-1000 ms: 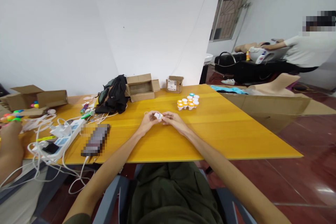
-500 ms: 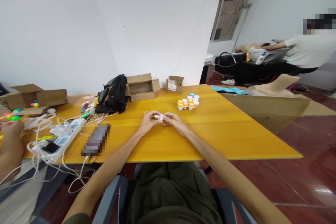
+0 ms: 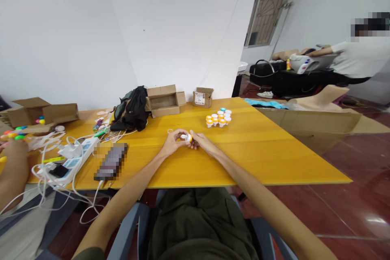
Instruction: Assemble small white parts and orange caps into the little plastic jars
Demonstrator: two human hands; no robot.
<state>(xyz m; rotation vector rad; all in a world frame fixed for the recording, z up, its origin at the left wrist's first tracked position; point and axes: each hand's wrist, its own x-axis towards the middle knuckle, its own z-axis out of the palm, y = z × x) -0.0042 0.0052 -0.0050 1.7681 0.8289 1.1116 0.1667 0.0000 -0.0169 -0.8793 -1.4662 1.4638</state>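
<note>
Both my hands meet over the middle of the yellow table (image 3: pixel 243 158). My left hand (image 3: pixel 171 142) and my right hand (image 3: pixel 202 142) pinch a small white piece with an orange ring (image 3: pixel 186 137) between their fingertips. A cluster of several small white cups with orange and teal lids (image 3: pixel 218 118) stands just beyond my right hand. A tiny clear ring (image 3: pixel 169 131) lies on the table near my left hand.
A black bag (image 3: pixel 131 109), open cardboard boxes (image 3: pixel 164 100) and a small box (image 3: pixel 202 97) line the far edge. A phone (image 3: pixel 110 162), power strip (image 3: pixel 73 158) and cables lie at left, by another person's arm (image 3: pixel 10 170). A person in white (image 3: pixel 356 59) works at back right.
The small piece has turned in my fingers, so its orange ring now shows on the right side. My hands have stayed in the same place.
</note>
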